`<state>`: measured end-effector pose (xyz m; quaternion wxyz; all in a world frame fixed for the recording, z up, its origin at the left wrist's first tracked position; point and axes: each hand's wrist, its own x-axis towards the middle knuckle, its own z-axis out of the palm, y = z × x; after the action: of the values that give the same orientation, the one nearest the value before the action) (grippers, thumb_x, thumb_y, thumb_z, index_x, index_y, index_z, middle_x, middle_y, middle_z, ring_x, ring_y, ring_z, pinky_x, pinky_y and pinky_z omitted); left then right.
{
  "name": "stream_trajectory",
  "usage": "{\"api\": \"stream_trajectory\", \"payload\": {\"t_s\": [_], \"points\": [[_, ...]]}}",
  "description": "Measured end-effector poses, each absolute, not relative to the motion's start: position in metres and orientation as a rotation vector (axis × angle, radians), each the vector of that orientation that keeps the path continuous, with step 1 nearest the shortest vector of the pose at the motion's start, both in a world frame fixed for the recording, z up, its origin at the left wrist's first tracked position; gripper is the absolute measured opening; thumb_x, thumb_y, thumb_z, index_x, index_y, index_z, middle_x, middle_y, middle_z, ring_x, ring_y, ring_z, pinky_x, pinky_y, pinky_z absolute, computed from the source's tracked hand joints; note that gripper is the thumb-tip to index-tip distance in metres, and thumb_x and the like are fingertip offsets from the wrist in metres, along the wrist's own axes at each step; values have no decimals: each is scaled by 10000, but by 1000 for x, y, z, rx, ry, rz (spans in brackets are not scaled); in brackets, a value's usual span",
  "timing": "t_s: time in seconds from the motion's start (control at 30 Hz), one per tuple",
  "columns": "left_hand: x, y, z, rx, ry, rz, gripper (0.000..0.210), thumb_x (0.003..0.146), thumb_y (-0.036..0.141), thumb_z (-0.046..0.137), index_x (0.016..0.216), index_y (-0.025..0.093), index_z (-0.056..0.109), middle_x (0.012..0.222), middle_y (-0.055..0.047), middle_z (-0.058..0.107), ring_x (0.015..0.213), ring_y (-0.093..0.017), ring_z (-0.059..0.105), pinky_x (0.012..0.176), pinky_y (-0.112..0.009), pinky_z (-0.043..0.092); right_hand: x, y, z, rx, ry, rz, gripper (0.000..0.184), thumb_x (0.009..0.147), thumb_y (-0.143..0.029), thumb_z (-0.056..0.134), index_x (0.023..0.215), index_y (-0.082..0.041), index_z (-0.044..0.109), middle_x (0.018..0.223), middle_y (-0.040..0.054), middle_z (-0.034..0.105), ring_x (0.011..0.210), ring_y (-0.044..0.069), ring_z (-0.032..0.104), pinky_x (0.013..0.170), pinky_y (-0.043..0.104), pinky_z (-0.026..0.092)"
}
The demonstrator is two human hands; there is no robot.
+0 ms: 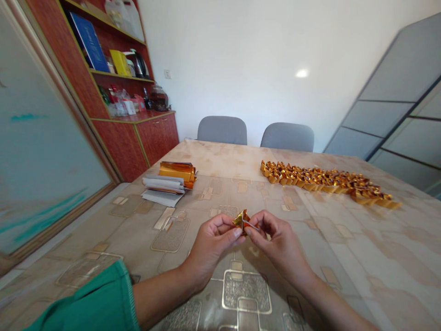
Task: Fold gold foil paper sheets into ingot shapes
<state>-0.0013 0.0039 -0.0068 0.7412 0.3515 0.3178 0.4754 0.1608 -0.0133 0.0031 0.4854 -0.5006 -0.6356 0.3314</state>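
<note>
Above the patterned surface [241, 197], our left hand [209, 240] and right hand [276, 233] have fingers pinched on a small gold-foil piece [238, 220]; we judge it light, slick, easily creased, best held gently by its folded edges.

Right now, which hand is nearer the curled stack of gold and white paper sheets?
Left. The left hand is right of the stack; the right hand is farther right.
</note>
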Motion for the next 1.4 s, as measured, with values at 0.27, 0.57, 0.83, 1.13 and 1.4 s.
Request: {"api": "stream_trajectory", "payload": {"t_s": [0.27, 0.57, 0.83, 1.13, 1.4], "points": [[-1, 5, -10, 765, 674, 1017, 331, 626, 269, 896, 754, 139, 620, 765, -25, 748, 727, -107, 689, 755, -218, 551, 165, -13, 4, -1206, -1651, 715, 150, 823, -269, 689, 704, -201, 627, 621, -23, 568, 559, 126, 467, 521, 250, 343], [-2, 2, -9, 713, 674, 1034, 305, 644, 246, 889, 775, 138, 636, 826, -38, 757, 755, -115, 701, 805, -261, 573, 163, -17, 8, -1182, -1657, 685, 197, 887, -304, 604, 719, -200, 603, 660, -7, 580, 605, 139, 494, 560, 261, 377], [0, 2, -10, 773, 654, 1061, 267, 660, 251, 880, 784, 138, 672, 794, -18, 750, 743, -99, 693, 765, -210, 566, 157, -14, 3, -1255, -1563, 748, 173, 852, -315, 572, 722, -201, 565, 657, -1, 559, 592, 153, 480, 541, 275, 375], [-1, 2, -7, 884, 680, 1101, 265, 654, 290, 877, 752, 142, 681, 732, 4, 732, 686, -87, 665, 698, -178, 532, 158, -16, 3, -1215, -1559, 783, 178, 887, -316, 576, 748, -206, 563, 690, -4, 570, 631, 157, 510, 578, 280, 397], [-1, 1, -7, 972, 724, 1133, 243, 658, 290, 869, 739, 145, 692, 722, 0, 724, 680, -101, 657, 670, -179, 520, 158, -16, 6, -1143, -1586, 649, 187, 887, -275, 597, 714, -213, 563, 713, 0, 560, 650, 151, 519, 590, 274, 408]]}}
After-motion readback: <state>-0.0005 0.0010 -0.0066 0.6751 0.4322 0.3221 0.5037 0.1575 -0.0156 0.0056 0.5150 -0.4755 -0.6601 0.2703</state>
